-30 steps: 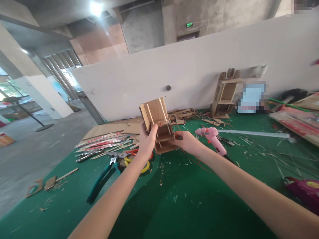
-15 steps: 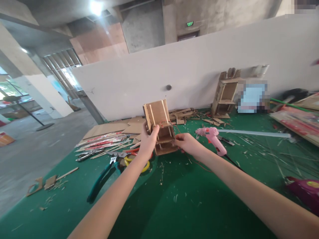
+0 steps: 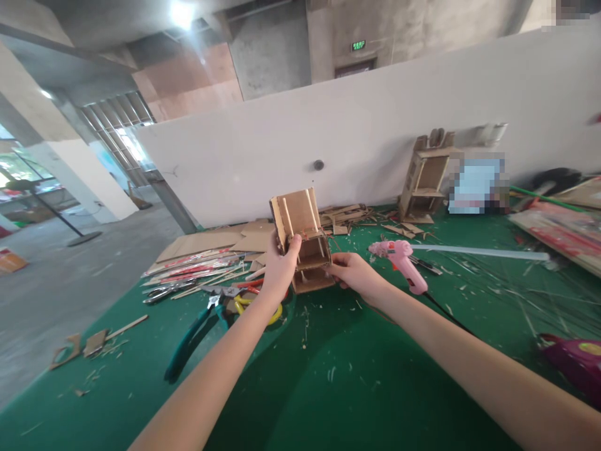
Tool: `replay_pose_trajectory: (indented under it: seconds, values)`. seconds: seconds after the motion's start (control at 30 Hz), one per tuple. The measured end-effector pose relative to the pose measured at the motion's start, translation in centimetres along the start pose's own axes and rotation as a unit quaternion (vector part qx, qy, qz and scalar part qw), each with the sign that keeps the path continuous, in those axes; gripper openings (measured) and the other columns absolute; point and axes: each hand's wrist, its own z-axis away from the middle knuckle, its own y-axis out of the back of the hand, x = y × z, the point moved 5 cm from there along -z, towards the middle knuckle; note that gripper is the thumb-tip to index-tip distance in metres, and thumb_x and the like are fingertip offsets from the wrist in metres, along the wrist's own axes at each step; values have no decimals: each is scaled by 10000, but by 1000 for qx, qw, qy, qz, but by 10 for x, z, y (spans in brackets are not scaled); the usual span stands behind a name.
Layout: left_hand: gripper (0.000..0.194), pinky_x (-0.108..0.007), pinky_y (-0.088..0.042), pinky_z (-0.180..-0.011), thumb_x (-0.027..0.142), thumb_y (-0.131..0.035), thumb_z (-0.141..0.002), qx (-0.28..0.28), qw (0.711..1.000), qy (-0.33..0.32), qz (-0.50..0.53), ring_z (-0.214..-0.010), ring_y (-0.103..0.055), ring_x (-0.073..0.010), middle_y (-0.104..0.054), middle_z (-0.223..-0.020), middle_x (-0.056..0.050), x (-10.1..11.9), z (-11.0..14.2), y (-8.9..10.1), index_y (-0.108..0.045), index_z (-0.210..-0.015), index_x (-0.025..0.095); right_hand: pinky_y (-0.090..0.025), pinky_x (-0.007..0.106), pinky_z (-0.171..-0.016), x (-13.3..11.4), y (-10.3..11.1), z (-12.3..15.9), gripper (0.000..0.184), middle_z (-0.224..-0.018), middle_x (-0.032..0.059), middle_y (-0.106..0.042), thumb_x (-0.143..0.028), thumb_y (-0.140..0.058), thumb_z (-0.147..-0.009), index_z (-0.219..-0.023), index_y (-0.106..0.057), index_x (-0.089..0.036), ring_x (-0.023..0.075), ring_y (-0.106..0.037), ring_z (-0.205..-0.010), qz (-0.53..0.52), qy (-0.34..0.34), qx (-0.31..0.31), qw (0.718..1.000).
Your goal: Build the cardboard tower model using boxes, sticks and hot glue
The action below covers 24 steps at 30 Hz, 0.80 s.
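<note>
A small cardboard structure (image 3: 313, 252) with open compartments is held tilted above the table, two thin wooden sticks running along its upper panel. Around its left side wraps my left hand (image 3: 280, 266), thumb pressed on the front. My right hand (image 3: 350, 270) is closed at the lower right edge, thumb and forefinger pinched against or beside the cardboard. What lies between those fingertips is too small to make out. To the right of it rests a pink hot glue gun (image 3: 404, 260) with a long glue stick (image 3: 483, 252) in its back.
Teal-handled pliers (image 3: 195, 335) and yellow-handled scissors (image 3: 275, 315) lie left on the green table (image 3: 323, 388). Cardboard sheets (image 3: 201, 244) and scraps line the white partition (image 3: 244, 156). A taller cardboard structure (image 3: 425, 178) stands back right; a purple tool (image 3: 573, 363) sits at the right edge.
My right hand has shifted very slightly at the structure's edge. A thin brown strand that hung below the right forearm now mostly lies out of sight behind it. The left hand keeps its hold.
</note>
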Motion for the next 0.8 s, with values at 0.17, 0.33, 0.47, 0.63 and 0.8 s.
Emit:
replay_pose_trajectory:
  seconds: [0.17, 0.33, 0.47, 0.63, 0.8]
  values:
    - [348, -301, -485, -849, 445, -584, -847, 2, 1000, -11, -27, -987, -627, -222, -678, -1042, -86, 1, 1, -1, -598, -1069, 178, -292, 199, -433, 2, 0, 0, 329, -566, -51, -465, -484, -675, -695, -768, -604, -171, 76, -397, -501, 10, 19, 6, 1000]
    - [378, -318, -482, -857, 473, -574, -846, -11, 999, -21, -38, -976, -628, -231, -676, -1038, -92, 2, 5, -2, -599, -1071, 171, -300, 209, -447, 1, 2, -2, 339, -563, -45, -473, -511, -632, -711, -727, -592, -175, 84, -414, -509, 27, 44, 11, 999]
    - [414, -326, -471, -910, 376, -632, -811, -63, 997, -31, -9, -1036, -612, -216, -651, -1115, -92, -2, 6, -7, -544, -1166, 181, -309, 219, -444, 4, 4, -5, 375, -556, -39, -475, -548, -575, -736, -701, -564, -176, 86, -414, -496, 56, 50, 18, 997]
    - [465, -342, -475, -896, 132, -571, -737, -83, 995, -34, -36, -980, -611, -206, -664, -1042, -69, -5, 5, -7, -523, -1197, 183, -356, 240, -466, 2, 8, -4, 358, -570, -9, -541, -515, -488, -810, -727, -581, -180, 110, -469, -497, 144, 42, 19, 989]
    - [417, -340, -469, -858, 121, -531, -710, -32, 996, -1, -87, -900, -607, -219, -662, -918, -52, -7, 1, -3, -564, -1122, 179, -408, 311, -602, -29, 23, 27, 188, -710, 77, -637, -351, -620, -739, -669, -622, -177, 207, -587, -684, 298, 49, 38, 953]
